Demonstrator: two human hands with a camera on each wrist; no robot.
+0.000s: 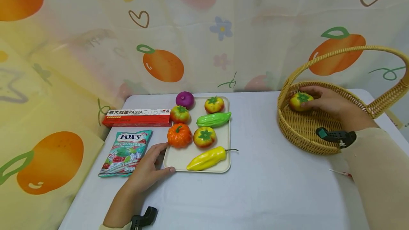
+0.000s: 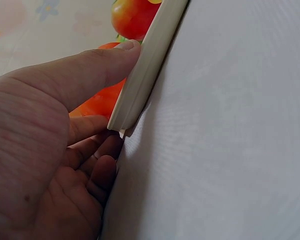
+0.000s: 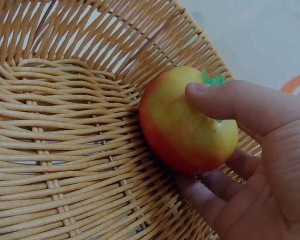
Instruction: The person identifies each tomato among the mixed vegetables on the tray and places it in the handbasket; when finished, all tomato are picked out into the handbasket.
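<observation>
Gripped a tray (image 1: 179, 158) with the left hand (image 1: 148, 168) and, well apart, a red-and-yellow fruit (image 1: 299, 101) with the right hand (image 1: 329, 105).
Saw, at far left, a mint candy bag (image 1: 126, 153) and a pasta box (image 1: 137, 119) behind it; clasped the tray's near left corner between left thumb and fingers. Noted on the tray an orange pumpkin (image 1: 179, 136), a purple onion (image 1: 184, 100) at the far left corner, a yellow pepper (image 1: 207, 159), a green vegetable (image 1: 213, 119) and three more such fruits (image 1: 205, 137). Farther right, pinched the first fruit inside a wicker basket (image 1: 308, 127), near the left wall.
</observation>
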